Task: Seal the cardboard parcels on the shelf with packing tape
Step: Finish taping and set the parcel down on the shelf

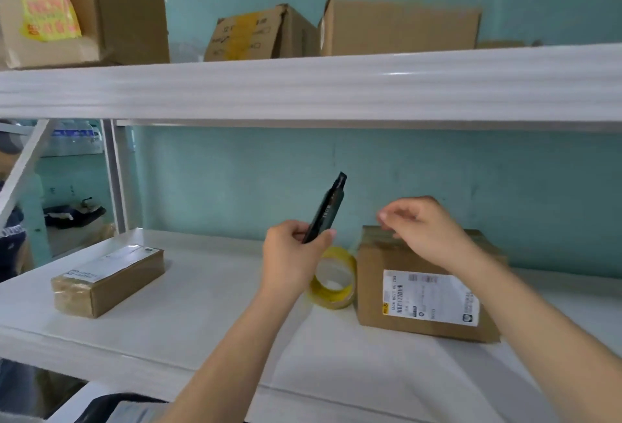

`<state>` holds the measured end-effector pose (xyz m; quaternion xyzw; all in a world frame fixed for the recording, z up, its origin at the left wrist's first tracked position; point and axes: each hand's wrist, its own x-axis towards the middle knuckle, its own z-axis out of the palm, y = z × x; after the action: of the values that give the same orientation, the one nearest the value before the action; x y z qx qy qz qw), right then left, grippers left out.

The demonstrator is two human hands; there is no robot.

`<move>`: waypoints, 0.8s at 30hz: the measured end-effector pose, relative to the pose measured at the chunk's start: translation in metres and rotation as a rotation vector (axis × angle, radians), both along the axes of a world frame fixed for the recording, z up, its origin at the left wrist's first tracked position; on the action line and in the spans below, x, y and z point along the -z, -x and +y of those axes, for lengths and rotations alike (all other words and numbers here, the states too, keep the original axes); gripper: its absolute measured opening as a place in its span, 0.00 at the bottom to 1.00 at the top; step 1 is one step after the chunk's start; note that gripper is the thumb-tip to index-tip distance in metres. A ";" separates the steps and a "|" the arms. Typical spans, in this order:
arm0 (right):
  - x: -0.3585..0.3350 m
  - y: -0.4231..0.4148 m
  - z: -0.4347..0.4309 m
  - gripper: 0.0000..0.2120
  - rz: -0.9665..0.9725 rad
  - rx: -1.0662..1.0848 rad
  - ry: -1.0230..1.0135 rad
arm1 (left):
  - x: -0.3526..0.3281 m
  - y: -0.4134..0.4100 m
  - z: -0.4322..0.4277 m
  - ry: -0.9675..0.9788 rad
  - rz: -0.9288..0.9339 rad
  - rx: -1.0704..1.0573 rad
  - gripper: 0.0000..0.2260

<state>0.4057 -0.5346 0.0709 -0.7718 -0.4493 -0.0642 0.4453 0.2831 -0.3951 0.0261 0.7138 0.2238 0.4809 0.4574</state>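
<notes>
My left hand (293, 256) grips a black utility knife (327, 208) by its lower end, the tip pointing up and to the right. My right hand (424, 229) hovers over the top left edge of a cardboard parcel (373, 288) with a white shipping label (434, 298); its fingers are curled and pinched together, and whether they hold a tape end I cannot make out. A roll of yellowish packing tape (336, 283) stands on edge between my left wrist and that parcel. A smaller flat parcel (111, 279) lies at the left of the white shelf (208, 308).
The upper shelf beam (303, 89) crosses the view above my hands and carries several cardboard boxes (400, 27). A white upright post (116, 180) stands at the left. A teal wall (471, 187) closes the back of the shelf.
</notes>
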 end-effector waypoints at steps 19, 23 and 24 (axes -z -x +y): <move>-0.004 -0.018 -0.070 0.06 0.818 0.057 -0.578 | 0.003 -0.024 -0.011 -0.096 -0.113 0.148 0.13; -0.013 0.000 -0.027 0.08 0.591 0.049 -0.390 | 0.024 -0.024 0.055 -0.260 0.372 0.263 0.33; -0.015 0.005 -0.012 0.08 0.559 0.036 -0.342 | 0.030 -0.029 0.059 -0.348 0.478 0.317 0.35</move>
<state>0.4004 -0.5463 0.0856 -0.6814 -0.2788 0.0679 0.6733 0.3119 -0.3365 -0.0035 0.8997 0.1257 0.2538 0.3322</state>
